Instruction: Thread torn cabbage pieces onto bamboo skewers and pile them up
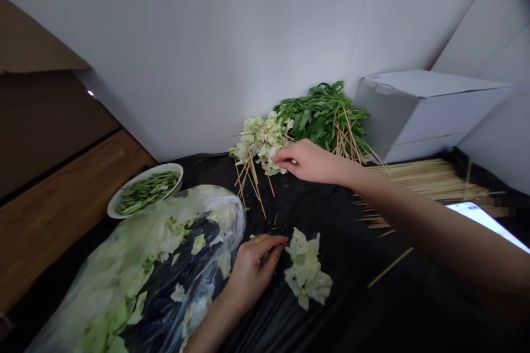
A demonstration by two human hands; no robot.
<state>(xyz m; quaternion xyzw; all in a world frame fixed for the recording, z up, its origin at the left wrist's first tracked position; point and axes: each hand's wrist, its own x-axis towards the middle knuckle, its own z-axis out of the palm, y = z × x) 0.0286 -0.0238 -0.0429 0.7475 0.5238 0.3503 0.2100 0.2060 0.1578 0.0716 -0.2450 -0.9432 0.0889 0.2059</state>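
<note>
My right hand [304, 161] reaches to the right edge of a pile of skewered cabbage [259, 135], its fingers pinched at the cabbage; what they hold, if anything, is hidden. My left hand [256, 265] is low in the middle, thumb and forefinger pinched together, with nothing clear between them. Just right of its fingertips, a cluster of pale cabbage pieces [308, 273] lies on the black plastic cover [339, 320]. Left of my left hand, a clear plastic bag [232, 204] lies open with loose cabbage leaves [178, 292] in it.
A white bowl [179, 179] of cut green vegetables stands at the left. Skewered leafy greens [318, 116] lie against the wall beside a white box [430, 110]. Bare bamboo sticks [434, 176] and a lit phone [484, 220] are at the right. One loose stick [389, 267] lies nearer.
</note>
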